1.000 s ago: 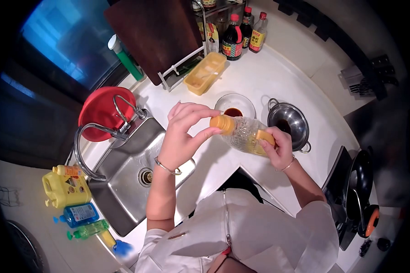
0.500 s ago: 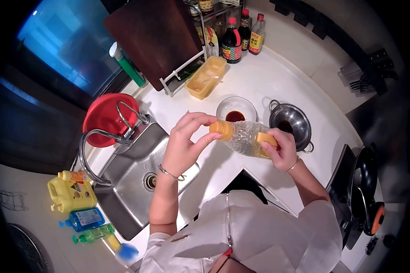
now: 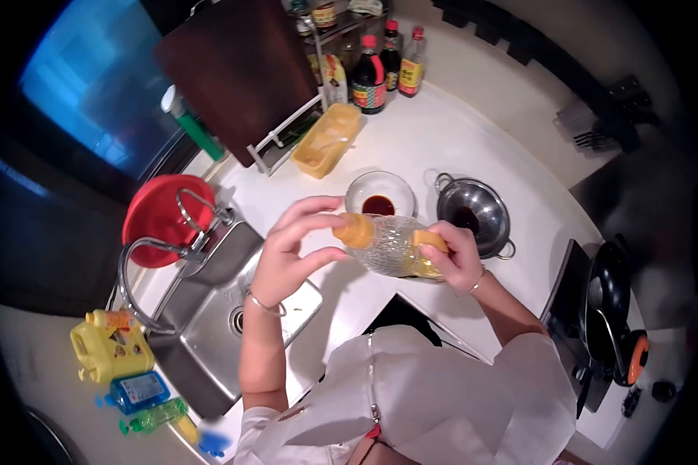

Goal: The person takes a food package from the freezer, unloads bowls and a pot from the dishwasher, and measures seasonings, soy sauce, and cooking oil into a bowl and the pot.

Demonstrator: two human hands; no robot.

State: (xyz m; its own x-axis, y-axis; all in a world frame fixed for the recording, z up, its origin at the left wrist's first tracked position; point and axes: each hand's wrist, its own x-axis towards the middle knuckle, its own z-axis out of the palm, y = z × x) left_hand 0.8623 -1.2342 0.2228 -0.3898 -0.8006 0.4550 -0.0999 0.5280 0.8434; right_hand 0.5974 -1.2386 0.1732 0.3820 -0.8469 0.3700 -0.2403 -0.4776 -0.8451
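A clear textured bottle (image 3: pixel 392 246) with an orange cap and a little yellow liquid lies tilted on its side in the air above the counter. My right hand (image 3: pixel 455 256) is wrapped round its orange handle. At the capped end, my left hand (image 3: pixel 291 249) has its thumb and fingers spread around the orange cap (image 3: pixel 354 230); the thumb stands off it, and whether a fingertip touches is unclear. Behind the bottle sits a glass dish (image 3: pixel 381 186) with dark sauce. A steel two-handled bowl (image 3: pixel 488 203), also with dark liquid, is beyond my right hand.
The sink (image 3: pixel 209 341) with its faucet (image 3: pixel 128 271) and a red basin (image 3: pixel 151 225) are at left, above several detergent bottles (image 3: pixel 116 353). A yellow tray (image 3: pixel 326 143), cutting board (image 3: pixel 236 74) and sauce bottles (image 3: pixel 370 85) stand behind. Pans (image 3: pixel 609 294) rest on the right.
My left thumb and fingers have opened away from the orange cap they were pinching. My right hand keeps its hold on the handle. The whole view has shifted slightly.
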